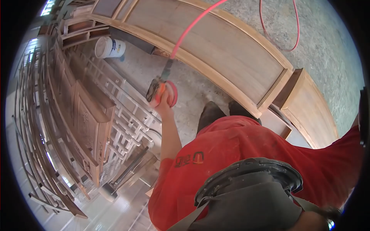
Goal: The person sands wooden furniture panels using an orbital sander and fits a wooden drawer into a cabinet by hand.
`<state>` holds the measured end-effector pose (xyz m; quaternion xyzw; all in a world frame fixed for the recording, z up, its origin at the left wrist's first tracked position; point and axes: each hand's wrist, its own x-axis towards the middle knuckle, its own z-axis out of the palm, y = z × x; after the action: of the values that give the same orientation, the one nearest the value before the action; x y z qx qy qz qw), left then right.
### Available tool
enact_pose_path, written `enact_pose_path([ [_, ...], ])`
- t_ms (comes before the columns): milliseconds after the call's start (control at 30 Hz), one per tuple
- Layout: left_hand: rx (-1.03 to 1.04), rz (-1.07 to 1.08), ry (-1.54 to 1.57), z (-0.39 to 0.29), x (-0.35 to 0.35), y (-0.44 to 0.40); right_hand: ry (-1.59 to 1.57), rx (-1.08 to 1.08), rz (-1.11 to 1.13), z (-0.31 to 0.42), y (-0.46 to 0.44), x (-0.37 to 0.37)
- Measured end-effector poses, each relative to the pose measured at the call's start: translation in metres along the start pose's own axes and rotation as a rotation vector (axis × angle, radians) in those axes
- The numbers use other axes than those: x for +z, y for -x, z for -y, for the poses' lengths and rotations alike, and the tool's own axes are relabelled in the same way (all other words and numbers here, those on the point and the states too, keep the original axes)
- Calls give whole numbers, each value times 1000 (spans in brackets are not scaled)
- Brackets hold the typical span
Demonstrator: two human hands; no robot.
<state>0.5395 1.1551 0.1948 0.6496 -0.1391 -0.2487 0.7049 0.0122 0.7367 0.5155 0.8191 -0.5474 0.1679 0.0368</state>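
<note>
My left hand [165, 101] is closed around a handheld air sander [155, 89], held out in front at the left. The sander has a dark body and a round reddish pad. A red air hose [192, 25] runs from its dark connector up across the wooden panel. The long framed wooden panel [216, 40] lies ahead, apart from the sander. My right arm [335, 152] reaches out to the right edge, and its hand is out of the picture.
A white bucket [110, 48] stands at the back left. Wooden door panels [86, 119] and metal racks [127, 111] fill the left side. A mallet-like tool [110, 190] lies lower left. A wooden drawer-like piece [308, 107] sits at the right on the concrete floor [327, 50].
</note>
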Motion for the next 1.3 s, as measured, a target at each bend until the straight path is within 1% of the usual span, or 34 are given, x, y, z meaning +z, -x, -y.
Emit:
enact_pose_path([
  [33,1,6,-3,5,10,-9,0,-17,31,5,-2,6],
  [100,144,155,-108,18,34,-36,-6,-10,140,5,8,28],
  [167,133,255,-121,16,76,-59,-2,46,316,-5,42,60],
  [233,109,369,-125,32,114,-86,-17,163,567,-23,105,100],
  [300,30,281,-128,59,144,-111,-39,304,816,-14,188,134],
  [333,13,326,-126,72,158,-120,-48,409,911,-6,232,148],
  [367,-21,352,-131,85,172,-131,-66,357,913,-5,288,161],
  [400,-52,377,-138,95,185,-141,-172,372,945,27,314,148],
  [433,-16,474,-156,100,197,-149,-187,515,957,40,354,146],
  [467,-23,525,-155,101,208,-151,-204,657,966,49,399,148],
  [533,168,305,-439,104,221,-149,-214,798,898,66,500,145],
  [567,411,196,-627,135,215,-176,-214,937,894,80,539,139],
  [600,470,230,-652,151,213,-197,-212,1080,888,97,581,132],
  [633,530,263,-676,167,211,-218,-222,1072,768,111,638,130],
  [667,483,340,-632,171,205,-232,-222,1168,736,124,687,134],
  [700,432,413,-589,175,200,-246,-260,1323,746,146,714,132],
  [767,426,272,-641,160,202,-226,-349,1598,753,191,750,136],
  [800,347,179,-768,139,205,-207,-401,1709,751,212,760,144],
  [833,395,281,-603,137,202,-204,-408,1674,763,230,772,155],
  [867,410,320,-633,141,196,-211,-415,1628,779,244,776,166],
  [933,345,356,-664,126,199,-181,-480,1605,800,263,748,180],
  [967,379,336,-647,139,190,-194,-517,1594,785,268,741,191],
  [1033,386,354,-583,152,190,-206,-593,1576,755,267,730,215],
  [1100,407,344,-543,166,190,-222,-664,1566,754,258,738,243],
  [1167,453,319,-554,163,182,-215,-713,1462,583,241,756,278],
  [1200,376,252,-669,163,181,-209,-743,1457,585,231,762,291],
  [1233,298,183,-779,162,184,-199,-759,1510,580,216,761,298],
  [1267,322,182,-791,158,185,-185,-773,1564,577,201,763,307],
  [1300,173,246,-816,150,182,-171,-804,1566,581,189,767,319],
])
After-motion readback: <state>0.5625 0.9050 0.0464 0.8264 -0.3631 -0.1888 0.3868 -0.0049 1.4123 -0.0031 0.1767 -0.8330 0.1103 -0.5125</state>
